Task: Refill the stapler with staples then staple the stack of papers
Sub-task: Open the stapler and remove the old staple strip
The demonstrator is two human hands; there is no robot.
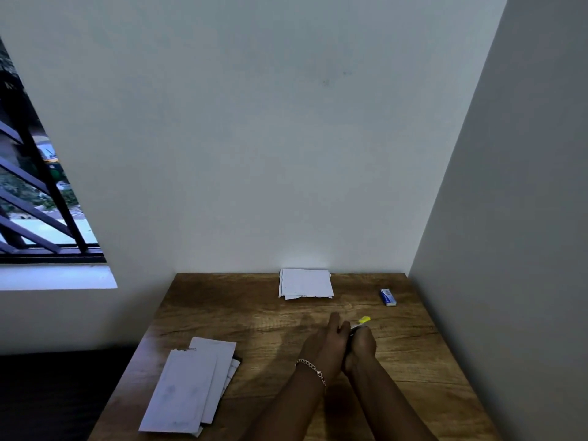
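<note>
The stapler (361, 324) is held above the middle of the table (222, 316), between both hands; only its yellow tip and a sliver of pale metal show past the fingers. Judged as a small, rigid, light tool with a hinged top and a sprung magazine: grip the body along its sides, keep fingertips away from the front slot, and open the top gently so it does not snap back.

The right hand (361, 348) is curled around the stapler body, knuckles up, forearm coming in from the near edge. The left hand (327, 343), with a bracelet (313, 370) on the wrist, lies against the stapler's left side with its fingers extended and close together; whether the thumb grips the tool is hidden.

The staple box (388, 297) lies near the far right corner, well apart from the hands. It is likely light card holding brittle staple strips; lift a strip by its long sides.

The paper stack (305, 283) lies at the far edge, thin and flexible, edges uneven. More papers (194, 386) lie near the near left corner.
</note>
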